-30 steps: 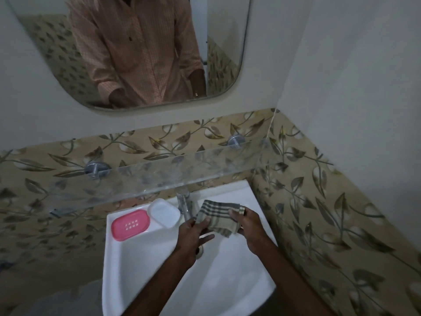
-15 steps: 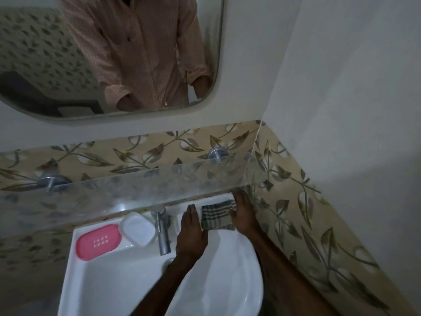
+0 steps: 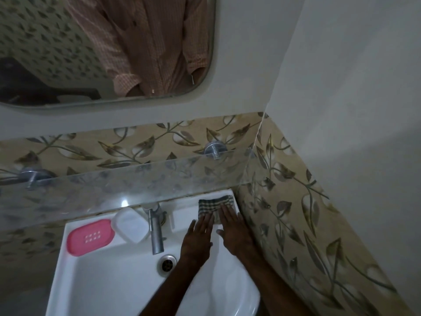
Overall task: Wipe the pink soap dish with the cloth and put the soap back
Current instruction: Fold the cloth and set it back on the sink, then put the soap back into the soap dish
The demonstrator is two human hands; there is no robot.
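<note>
The pink soap dish [image 3: 90, 236] lies empty on the back left ledge of the white sink [image 3: 95, 283]. A white soap bar [image 3: 131, 225] sits just right of it, beside the tap. The folded checked cloth [image 3: 213, 205] lies flat on the sink's back right corner. My left hand [image 3: 197, 238] and my right hand [image 3: 235, 233] rest side by side with straight fingers, their fingertips on the near edge of the cloth.
A metal tap [image 3: 155, 230] stands between the soap and the hands, with the drain [image 3: 168, 263] below it. A clear glass shelf [image 3: 136, 185] overhangs the sink's back. A tiled wall [image 3: 303, 224] runs close on the right. A mirror [image 3: 102, 46] hangs above.
Both hands held the cloth over the basin, then laid it on the back right corner. They now press it flat with straight fingers, slightly nearer me than before.
</note>
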